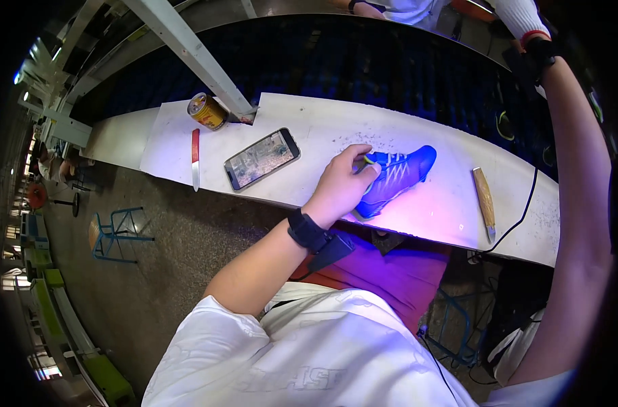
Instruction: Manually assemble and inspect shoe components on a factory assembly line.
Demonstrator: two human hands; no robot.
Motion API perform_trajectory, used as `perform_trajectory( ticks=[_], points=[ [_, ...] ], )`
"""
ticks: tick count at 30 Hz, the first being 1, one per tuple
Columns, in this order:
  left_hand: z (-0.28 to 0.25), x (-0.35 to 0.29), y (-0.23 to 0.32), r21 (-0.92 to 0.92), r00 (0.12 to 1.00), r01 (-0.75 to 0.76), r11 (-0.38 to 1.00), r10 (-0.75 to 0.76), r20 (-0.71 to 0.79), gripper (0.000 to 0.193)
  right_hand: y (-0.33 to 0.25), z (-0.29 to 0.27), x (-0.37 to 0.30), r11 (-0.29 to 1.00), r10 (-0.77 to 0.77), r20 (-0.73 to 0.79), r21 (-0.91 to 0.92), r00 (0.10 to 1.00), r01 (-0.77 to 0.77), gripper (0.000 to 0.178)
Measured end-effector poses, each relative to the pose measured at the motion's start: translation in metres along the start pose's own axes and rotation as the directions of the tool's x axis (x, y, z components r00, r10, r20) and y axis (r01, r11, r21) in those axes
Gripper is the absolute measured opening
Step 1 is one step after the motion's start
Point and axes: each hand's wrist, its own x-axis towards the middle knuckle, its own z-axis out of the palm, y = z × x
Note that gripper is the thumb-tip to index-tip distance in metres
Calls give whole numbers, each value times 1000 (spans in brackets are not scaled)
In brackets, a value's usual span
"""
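A blue lace-up sports shoe [398,178] rests on the white work surface, its toe pointing away to the right, under a violet-pink glow. My left hand [343,180] is closed at the shoe's opening, thumb and fingers pinching the collar beside the pale laces. A black band circles that wrist. Far up at the right, my right hand [523,17] wears a white knit glove with a red cuff. It is stretched out beyond the dark belt, and its fingers run out of the picture, so their state is hidden.
A wooden-handled knife [484,200] lies right of the shoe, near a black cable [526,207]. Left are a phone [262,159], a red-handled knife [196,157] and a can [207,111] beside a white metal post [194,51]. Another person's hand [368,9] shows across the dark conveyor [309,61].
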Motion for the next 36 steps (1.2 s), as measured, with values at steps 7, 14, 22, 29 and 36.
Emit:
perform_trajectory(
  ticks=[7, 14, 22, 29, 36],
  points=[
    [8, -29, -10, 710, 857, -455, 537, 482, 184, 57, 46, -22, -62, 846, -528, -262, -85, 808, 526, 33],
    [20, 8, 34, 713, 824, -546, 440, 439, 360, 54, 68, -91, -287, 922, -79, -385, 323, 920, 214, 26],
    [39, 37, 19, 654, 791, -608, 449, 406, 457, 47, 60, -27, -390, 896, 297, -38, 357, 954, -264, 21],
    [44, -22, 20, 102, 645, -763, 638, 761, 67, 50, 45, 17, -401, 516, 410, -75, 841, 909, -163, 59],
    [34, -37, 9, -52, 721, -681, 730, 682, 124, 46, 29, 22, -386, 458, 283, 60, 868, 957, -190, 54]
  ],
)
